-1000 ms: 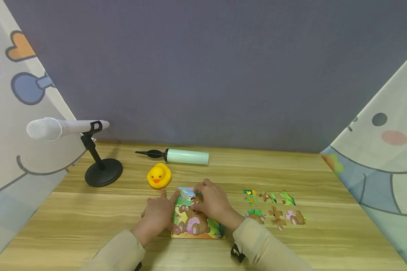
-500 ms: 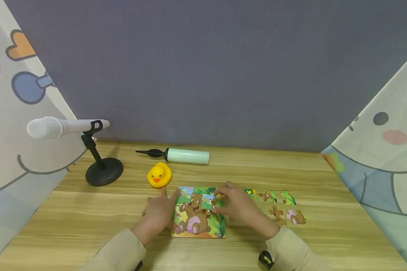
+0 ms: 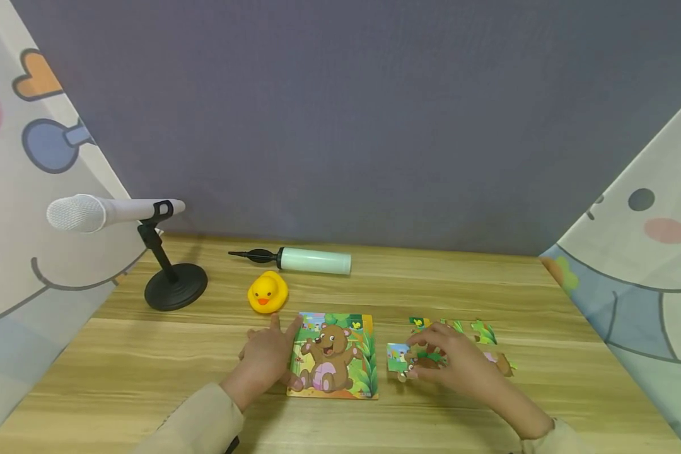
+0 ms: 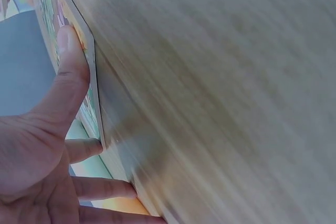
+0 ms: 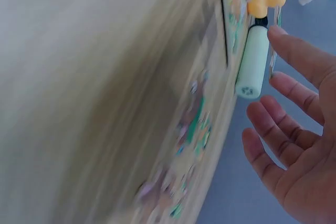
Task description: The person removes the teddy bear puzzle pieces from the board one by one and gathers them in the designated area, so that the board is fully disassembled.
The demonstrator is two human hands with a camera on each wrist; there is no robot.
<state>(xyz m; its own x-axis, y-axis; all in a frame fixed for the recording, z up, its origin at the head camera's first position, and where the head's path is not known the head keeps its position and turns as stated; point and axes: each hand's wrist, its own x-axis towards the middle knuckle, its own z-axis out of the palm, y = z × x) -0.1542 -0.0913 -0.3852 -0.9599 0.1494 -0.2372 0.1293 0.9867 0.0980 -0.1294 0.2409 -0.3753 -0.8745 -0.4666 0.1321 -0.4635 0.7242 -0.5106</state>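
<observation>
In the head view, a puzzle board [image 3: 340, 395] printed with a brown bear lies flat on the table. My left hand [image 3: 265, 358] rests at its left edge, fingers spread; the left wrist view shows the thumb [image 4: 67, 72] lying on the board's face by its edge. Right of the board, my right hand [image 3: 462, 364] pinches a puzzle piece [image 3: 396, 357] with blue sky and green on it. The right wrist view shows that piece [image 5: 274, 51] nearly edge-on between thumb and index finger, the other fingers loosely bent. Several loose puzzle pieces [image 3: 484, 331] lie under and beyond this hand, partly hidden.
Behind the board sit a yellow rubber duck [image 3: 267, 292] and a pale green hand pump [image 3: 314, 261] with a black nozzle. A white microphone [image 3: 79, 213] on a black stand [image 3: 176, 287] stands at the left. A grey partition [image 3: 340, 126] closes off the table's back edge.
My right hand has lifted the puzzle piece off the board's upper part and carried it right, over the loose pieces. My left hand has stayed at the board's left edge.
</observation>
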